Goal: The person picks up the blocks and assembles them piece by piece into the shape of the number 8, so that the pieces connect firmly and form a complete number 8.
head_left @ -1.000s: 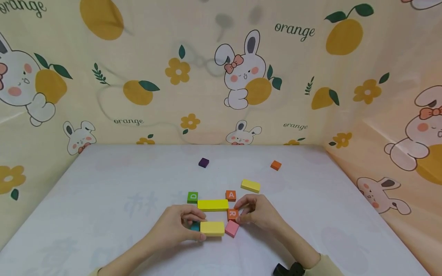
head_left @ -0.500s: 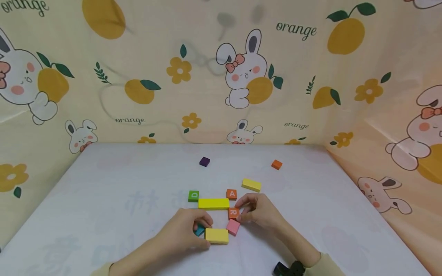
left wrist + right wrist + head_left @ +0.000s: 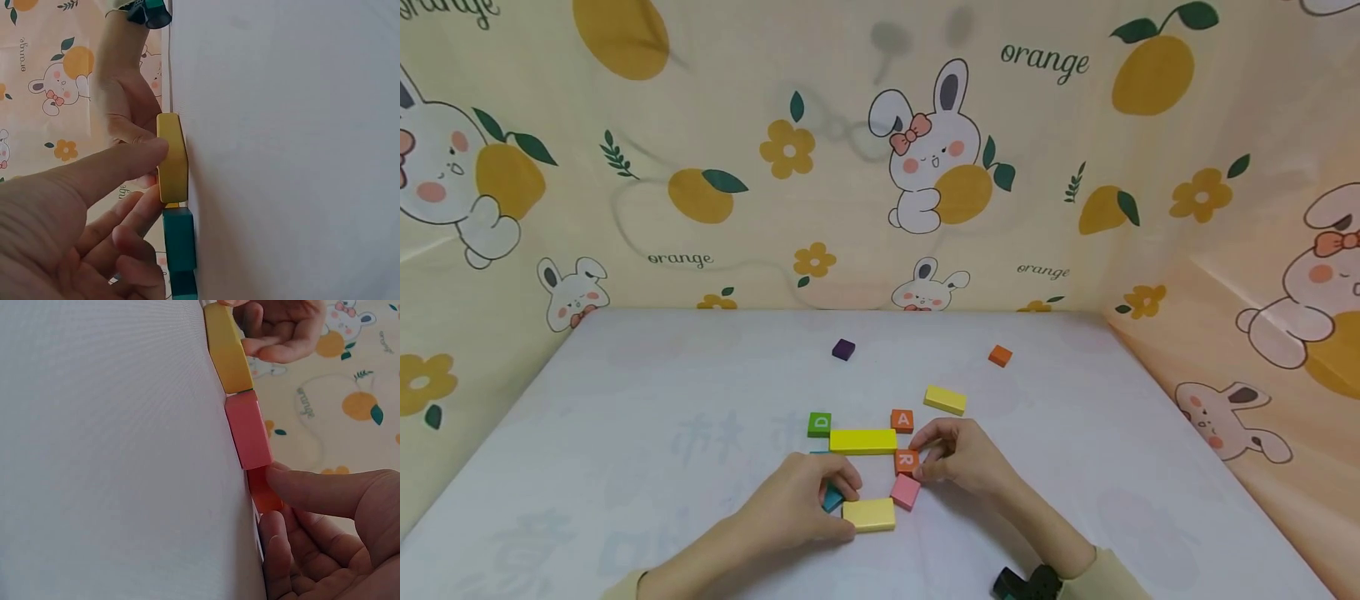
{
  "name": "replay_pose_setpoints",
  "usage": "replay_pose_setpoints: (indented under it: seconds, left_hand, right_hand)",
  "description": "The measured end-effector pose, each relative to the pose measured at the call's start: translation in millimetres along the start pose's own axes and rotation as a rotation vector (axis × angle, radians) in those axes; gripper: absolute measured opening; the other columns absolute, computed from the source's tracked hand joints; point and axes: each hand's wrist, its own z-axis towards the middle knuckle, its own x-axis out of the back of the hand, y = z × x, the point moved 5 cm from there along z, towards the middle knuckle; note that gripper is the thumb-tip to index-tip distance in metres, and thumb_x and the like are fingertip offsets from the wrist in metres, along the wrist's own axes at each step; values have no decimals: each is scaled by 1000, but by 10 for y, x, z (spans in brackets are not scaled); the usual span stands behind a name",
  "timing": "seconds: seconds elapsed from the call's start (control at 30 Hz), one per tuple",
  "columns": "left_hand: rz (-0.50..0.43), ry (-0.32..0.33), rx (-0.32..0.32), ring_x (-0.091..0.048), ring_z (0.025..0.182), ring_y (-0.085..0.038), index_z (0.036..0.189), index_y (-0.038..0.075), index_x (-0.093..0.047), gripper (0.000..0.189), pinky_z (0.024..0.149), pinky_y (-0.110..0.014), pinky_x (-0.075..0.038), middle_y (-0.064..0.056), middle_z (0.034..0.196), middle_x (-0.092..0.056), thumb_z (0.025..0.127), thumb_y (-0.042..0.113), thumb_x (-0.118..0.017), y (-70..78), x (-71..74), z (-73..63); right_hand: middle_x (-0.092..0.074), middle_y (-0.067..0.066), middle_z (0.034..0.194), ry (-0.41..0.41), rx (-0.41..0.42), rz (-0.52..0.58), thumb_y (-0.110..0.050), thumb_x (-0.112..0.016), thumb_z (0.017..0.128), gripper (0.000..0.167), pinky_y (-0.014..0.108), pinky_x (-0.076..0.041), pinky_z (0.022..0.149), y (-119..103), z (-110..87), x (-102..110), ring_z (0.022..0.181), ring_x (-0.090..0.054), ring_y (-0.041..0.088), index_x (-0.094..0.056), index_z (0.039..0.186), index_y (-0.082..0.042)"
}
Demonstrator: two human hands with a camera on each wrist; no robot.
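My left hand [image 3: 805, 500] pinches a pale yellow block [image 3: 870, 515] at the near side of a ring of toy blocks. Its thumb presses the near face, also seen in the left wrist view. Close by its fingers sits a turned teal block [image 3: 832, 497], partly hidden. My right hand [image 3: 958, 454] grips an orange block marked R [image 3: 906, 462] between thumb and fingers. A tilted pink block [image 3: 905, 492] lies between that one and the pale yellow one. Behind them are a longer yellow block [image 3: 862, 442], a green D block [image 3: 819, 424] and an orange A block [image 3: 902, 421].
Farther back on the white table [image 3: 662, 375] lie a loose yellow block [image 3: 945, 400], a dark purple cube [image 3: 844, 350] and an orange cube [image 3: 1000, 356]. A black device [image 3: 1028, 583] is by the right wrist. A printed curtain [image 3: 850, 167] stands behind.
My left hand has drawn the pale yellow block nearer and slightly right, and the teal block beside it has turned. The right hand stays in place on the R block.
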Motion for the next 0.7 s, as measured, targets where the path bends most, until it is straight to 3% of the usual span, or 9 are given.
replay_pose_setpoints:
  seconds: [0.23, 0.4, 0.7]
  left_hand:
    - [0, 28, 5, -54, 72, -15, 103, 13, -68, 40, 62, -25, -46, 10, 89, -65, 72, 24, -90, -38, 152, -36]
    - [100, 84, 2, -50, 65, -13, 98, 13, -68, 35, 58, -25, -44, 10, 83, -63, 72, 22, -89, -87, 305, -71]
    - [169, 72, 76, -51, 69, -13, 96, 17, -67, 36, 61, -26, -46, 13, 84, -61, 70, 26, -90, -113, 257, -87]
  right_hand:
    - [-65, 8, 83, -4, 10, -3, -2, -84, 75, 29, 27, -47, 60, -2, -7, -7, 68, -57, 22, -70, 100, -5]
    - [-65, 8, 84, -13, 8, 0, -1, -83, 75, 29, 27, -47, 60, -7, 3, -8, 68, -57, 22, -70, 100, -5]
    - [-65, 7, 85, -24, 19, -20, -3, -84, 75, 31, 27, -47, 61, -2, 4, 0, 70, -57, 22, -70, 102, -5]
